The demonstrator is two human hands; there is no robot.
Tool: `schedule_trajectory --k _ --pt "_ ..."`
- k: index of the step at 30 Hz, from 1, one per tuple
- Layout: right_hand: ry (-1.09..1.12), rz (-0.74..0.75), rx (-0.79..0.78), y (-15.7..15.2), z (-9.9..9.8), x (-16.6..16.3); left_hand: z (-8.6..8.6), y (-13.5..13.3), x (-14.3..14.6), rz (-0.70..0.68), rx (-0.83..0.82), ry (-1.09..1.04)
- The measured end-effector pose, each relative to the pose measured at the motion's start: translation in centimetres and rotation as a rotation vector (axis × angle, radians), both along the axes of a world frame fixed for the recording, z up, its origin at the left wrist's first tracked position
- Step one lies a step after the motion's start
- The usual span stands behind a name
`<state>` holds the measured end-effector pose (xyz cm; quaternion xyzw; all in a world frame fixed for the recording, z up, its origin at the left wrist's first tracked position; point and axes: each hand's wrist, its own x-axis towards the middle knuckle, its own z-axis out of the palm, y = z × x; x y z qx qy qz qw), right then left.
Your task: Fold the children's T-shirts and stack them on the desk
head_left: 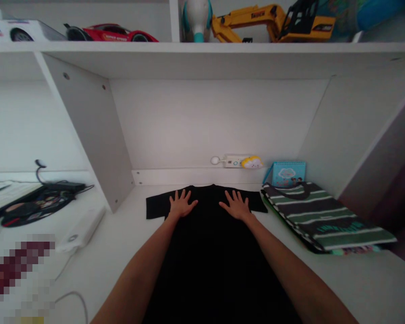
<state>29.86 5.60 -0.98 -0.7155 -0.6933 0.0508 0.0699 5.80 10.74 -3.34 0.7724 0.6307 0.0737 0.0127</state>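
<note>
A black T-shirt (pixel 209 252) lies spread out on the white desk, its neckline toward the back wall and its short sleeves out to both sides. My left hand (pixel 181 204) rests flat near the left shoulder of the shirt, fingers spread. On the opposite shoulder, my right hand (pixel 236 206) lies in the same way with its fingers apart. Neither hand grips the cloth. The lower part of the shirt runs between my forearms and out of the bottom of the view.
Folded clothes with a striped T-shirt (pixel 324 216) on top lie at the right, before a small blue calendar (pixel 289 173). A power strip (pixel 234 161) sits against the back wall. Left are a white box-like device (pixel 83 229) and cables. Overhead, a shelf (pixel 202 47) holds toy vehicles.
</note>
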Motion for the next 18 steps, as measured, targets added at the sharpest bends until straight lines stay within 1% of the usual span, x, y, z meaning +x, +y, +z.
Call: schedule_trajectory --k 1,2,3,5,6,8,9,11,14,15,16,18 --pt "-0.003 0.046 0.009 -1.6 0.7 -0.9 0.1 0.1 0.0 -0.003 -0.008 -0.013" --pt "0.003 0.124 0.009 -3.7 1.4 -1.9 0.4 0.2 0.0 -0.006 -0.035 -0.032" --pt "0.019 0.24 0.0 -6.2 2.0 -3.1 0.7 0.4 -0.1 -0.01 -0.076 -0.053" --pt "0.126 0.544 -0.084 -11.9 2.8 -5.3 1.6 0.9 -0.3 -0.023 -0.174 -0.094" --pt "0.16 0.69 -0.089 -14.8 2.8 -6.2 2.1 1.0 -0.6 -0.027 -0.21 -0.109" --pt "0.177 0.848 0.001 -19.6 2.0 -7.5 3.0 1.0 -1.6 -0.022 -0.216 -0.121" --pt "0.16 0.888 0.063 -21.3 1.2 -7.8 3.2 0.8 -2.3 -0.009 -0.186 -0.121" --pt "0.098 0.905 0.196 -23.5 -0.6 -7.9 3.3 0.0 -4.6 0.057 -0.124 -0.116" --pt "-0.012 0.833 0.391 -25.0 -3.1 -7.2 2.7 -1.5 -9.2 0.276 -0.057 -0.127" --pt "-0.041 0.803 0.447 -25.4 -3.6 -7.0 2.6 -2.1 -10.9 0.337 -0.049 -0.139" --pt "-0.066 0.774 0.499 -25.9 -3.9 -7.0 2.5 -2.6 -12.3 0.371 -0.048 -0.151" --pt "-0.093 0.736 0.586 -26.8 -4.1 -7.5 2.4 -3.5 -14.5 0.369 -0.046 -0.171"
